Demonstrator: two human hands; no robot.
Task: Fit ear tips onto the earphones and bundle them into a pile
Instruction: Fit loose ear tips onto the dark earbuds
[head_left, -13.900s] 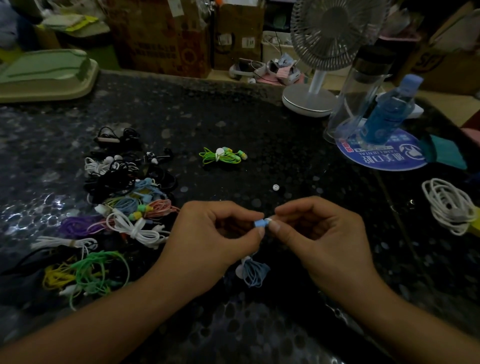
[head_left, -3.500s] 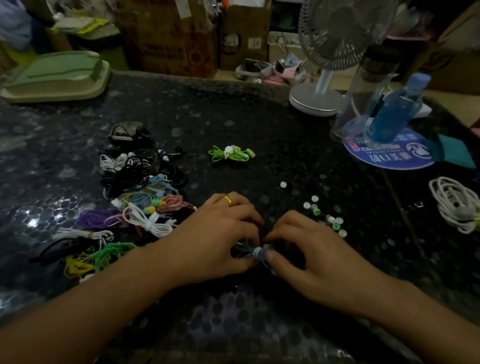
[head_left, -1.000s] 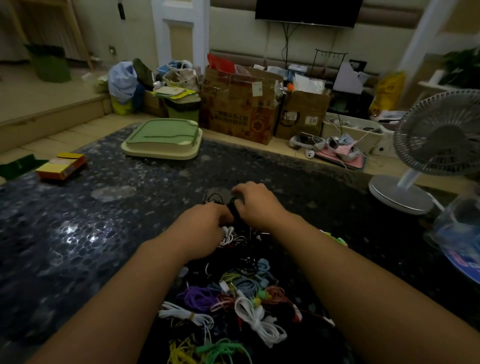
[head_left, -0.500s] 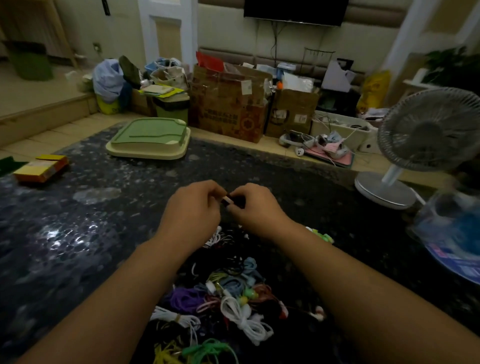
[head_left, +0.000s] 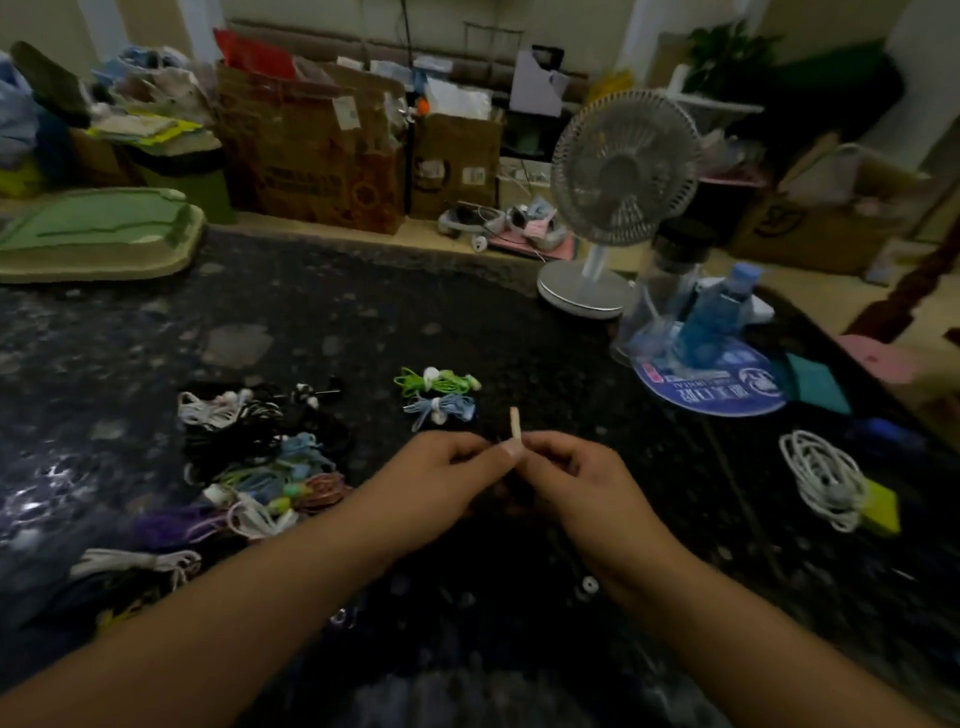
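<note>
- Left hand (head_left: 447, 480): raised over the near centre of the dark speckled table (head_left: 363, 322), fingers curled inward, thumb and forefinger pinching something small and dark at the point where both hands meet.
- Right hand (head_left: 566, 483): directly right of the left hand, fingertips touching it, fingers curled and pinching the lower end of a pale thin strip (head_left: 515, 423) that stands upright above the two hands.
- What the dark item between the fingers is cannot be determined; it is mostly hidden by the hands.
- Pile of bundled earphones (head_left: 260, 457): on the table left of the hands, with black, white, blue, pink, purple and green cords lying against one another.
- Green earphone bundle (head_left: 439, 381): on the table beyond the hands, apart from the pile.
- Blue earphone bundle (head_left: 441, 408): just nearer than the green one, touching or almost touching it.
- Loose ear tip (head_left: 588, 585): a small white ring on the table beside the right wrist.
- White cable coil (head_left: 823, 478): near the right edge of the table, well apart from the hands.
- Desk fan (head_left: 621, 176): upright at the far right.
- Blue bottle (head_left: 719, 306): right of the fan base.
</note>
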